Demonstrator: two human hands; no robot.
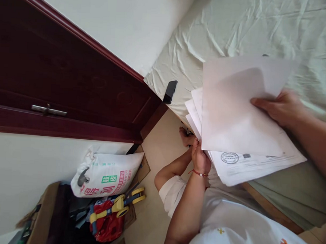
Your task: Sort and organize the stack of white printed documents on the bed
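A stack of white paper sheets (248, 166) is held over the bed's edge; the lower sheet carries a round stamp and printed lines. My left hand (200, 158), with a red bracelet at the wrist, grips the stack at its near left corner. My right hand (278, 106) pinches the right side of the top blank sheet (231, 111), which is lifted a little off the others and looks blurred. My knee and bare foot (186, 136) show below the papers.
A bed with a wrinkled pale sheet (239, 27) fills the upper right, with a black phone (170, 91) near its corner. A dark red door (58, 76) with a metal handle is at left. A printed sack (108, 175), toys and cardboard boxes crowd the lower left floor.
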